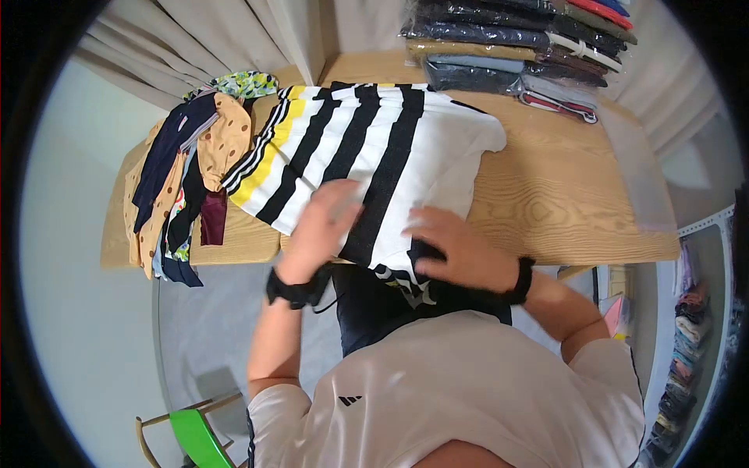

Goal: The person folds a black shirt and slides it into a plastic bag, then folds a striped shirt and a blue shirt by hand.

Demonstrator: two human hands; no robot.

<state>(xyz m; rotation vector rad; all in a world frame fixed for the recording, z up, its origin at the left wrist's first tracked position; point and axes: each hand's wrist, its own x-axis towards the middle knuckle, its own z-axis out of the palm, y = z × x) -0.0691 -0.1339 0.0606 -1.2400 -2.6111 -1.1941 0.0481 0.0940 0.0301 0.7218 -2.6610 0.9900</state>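
A white garment (433, 132) with black stripes and a yellow band lies spread on the wooden table (546, 187), its lower end hanging over the front edge. Over its front left part is my left hand (324, 226), blurred, with fingers apart. My right hand (456, 248) is at the garment's front right, fingers spread above or on the cloth near the table edge. Neither hand visibly grips the fabric. Whether the fingertips touch it cannot be made out. Both wrists wear black bands.
A pile of mixed clothes (168, 179) lies at the table's left end. Stacked garments in clear bags (499, 47) stand at the back right. Clear plastic (636, 171) lies along the right end. A green chair (199, 437) is at the lower left, a clothes shelf (683, 351) at right.
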